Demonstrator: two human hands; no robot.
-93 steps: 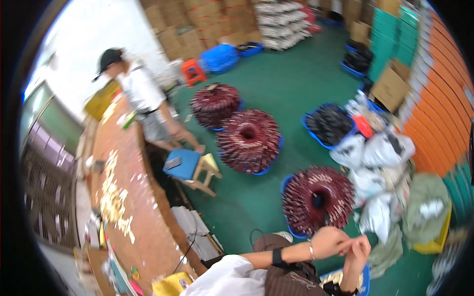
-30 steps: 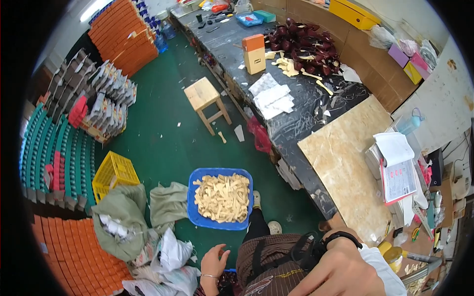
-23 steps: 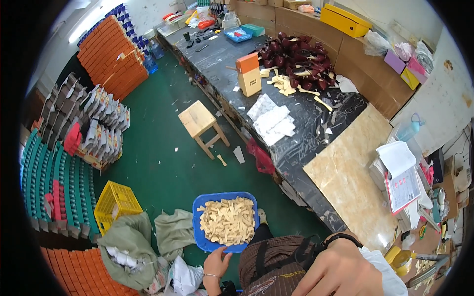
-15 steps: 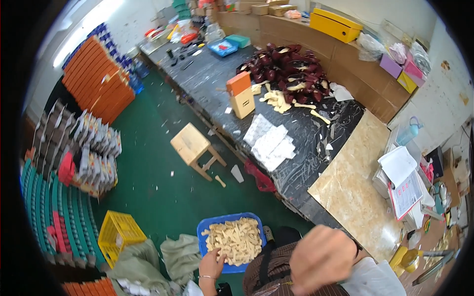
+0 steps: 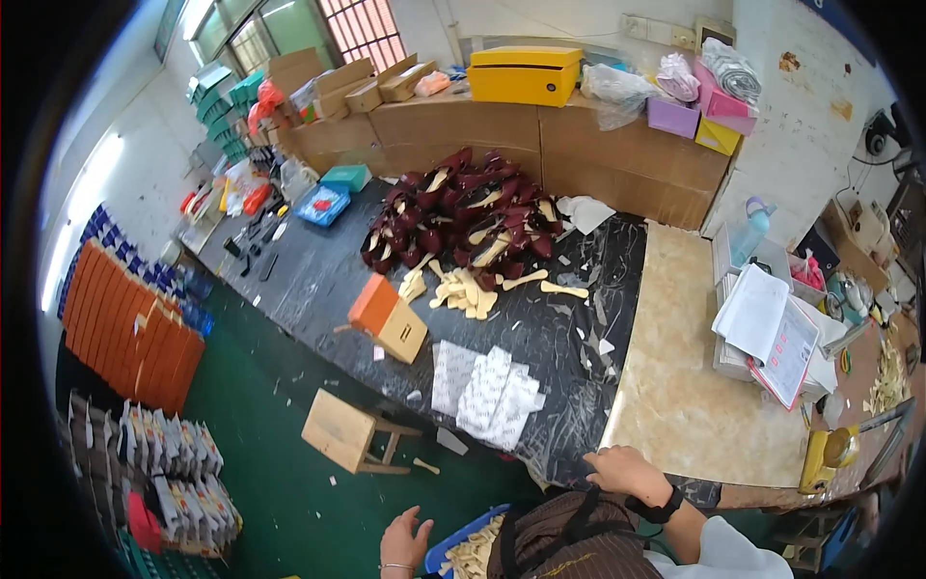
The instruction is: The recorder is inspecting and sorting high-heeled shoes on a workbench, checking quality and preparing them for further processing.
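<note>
A long workbench [image 5: 309,289] is topped with a scuffed black covering and littered with pale scraps [image 5: 606,345]. Toward its back, dark red shoes [image 5: 463,212] are heaped, with loose cream insoles [image 5: 468,294] strewn just in front. Nearer the front edge, an orange-and-cream box [image 5: 391,323] and white printed tissue sheets [image 5: 487,391] are set down; farther left, a blue tray [image 5: 321,206] is placed. The right part is covered by a marbled sheet [image 5: 709,367]. On the green floor [image 5: 260,492], a wooden stool [image 5: 338,427], a stray insole [image 5: 425,467] and a partly hidden blue tub [image 5: 444,552] are seen.
</note>
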